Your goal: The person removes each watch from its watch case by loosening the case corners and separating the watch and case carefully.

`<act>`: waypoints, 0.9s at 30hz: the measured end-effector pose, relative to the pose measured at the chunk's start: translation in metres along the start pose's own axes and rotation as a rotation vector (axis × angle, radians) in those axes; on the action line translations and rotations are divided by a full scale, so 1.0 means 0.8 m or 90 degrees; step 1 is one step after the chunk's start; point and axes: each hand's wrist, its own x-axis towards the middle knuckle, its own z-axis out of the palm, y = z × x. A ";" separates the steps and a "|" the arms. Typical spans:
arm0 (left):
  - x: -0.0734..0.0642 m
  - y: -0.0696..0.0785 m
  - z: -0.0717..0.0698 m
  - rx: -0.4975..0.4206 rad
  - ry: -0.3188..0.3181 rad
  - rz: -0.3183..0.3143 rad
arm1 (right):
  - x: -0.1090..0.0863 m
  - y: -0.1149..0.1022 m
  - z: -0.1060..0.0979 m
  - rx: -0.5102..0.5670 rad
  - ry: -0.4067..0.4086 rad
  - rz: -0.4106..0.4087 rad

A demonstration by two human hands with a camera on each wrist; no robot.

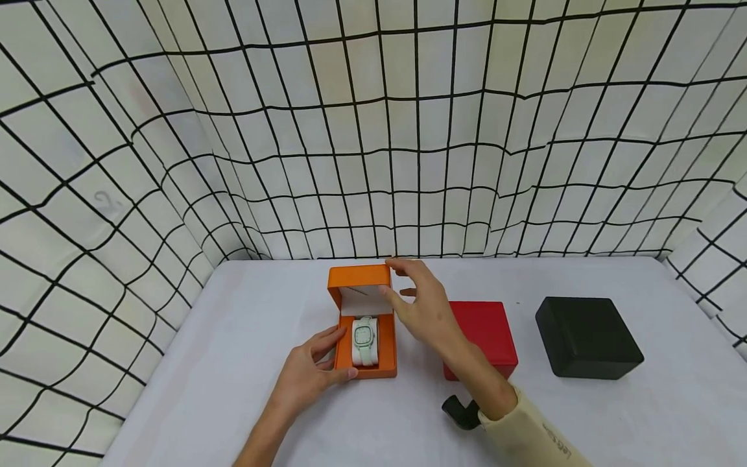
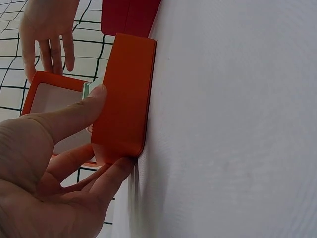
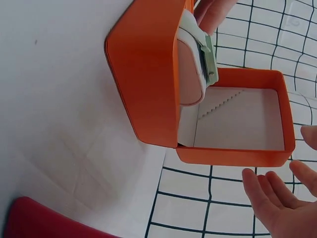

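Note:
An orange watch box (image 1: 379, 373) stands with its lid (image 1: 357, 275) raised, showing a pale lining. Inside, a pale green wristwatch (image 1: 364, 337) is wrapped around a white cushion. My left hand (image 1: 305, 376) grips the box's left side, thumb on the front wall and fingers along the side, as the left wrist view also shows. By the lid's right edge is my right hand (image 1: 430, 310), its fingers loosely extended. In the right wrist view the right fingertips (image 3: 252, 181) are close to the lid's rim, with nothing held.
To the right of the watch box sits a closed red box (image 1: 481, 324), partly behind the right forearm. Farther right is a black box (image 1: 586, 337). A small black object (image 1: 461, 412) shows under the right forearm. White walls with black netting (image 1: 408, 130) border the white-covered table (image 1: 245, 324).

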 end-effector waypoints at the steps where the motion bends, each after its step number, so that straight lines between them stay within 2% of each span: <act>1: 0.000 0.000 0.000 -0.001 0.000 0.000 | -0.002 -0.001 0.000 -0.001 0.006 -0.010; 7: 0.000 0.000 -0.001 -0.001 0.000 0.001 | -0.013 -0.003 0.001 0.000 0.045 -0.043; 14: 0.000 0.001 -0.002 -0.003 -0.003 0.002 | -0.026 -0.005 0.002 -0.011 0.054 -0.098; 19: 0.000 0.001 -0.003 -0.006 -0.003 0.002 | -0.032 -0.006 0.004 -0.009 0.021 -0.117; 27: -0.001 -0.001 -0.003 -0.011 -0.004 0.007 | -0.037 0.000 0.011 -0.011 -0.061 -0.107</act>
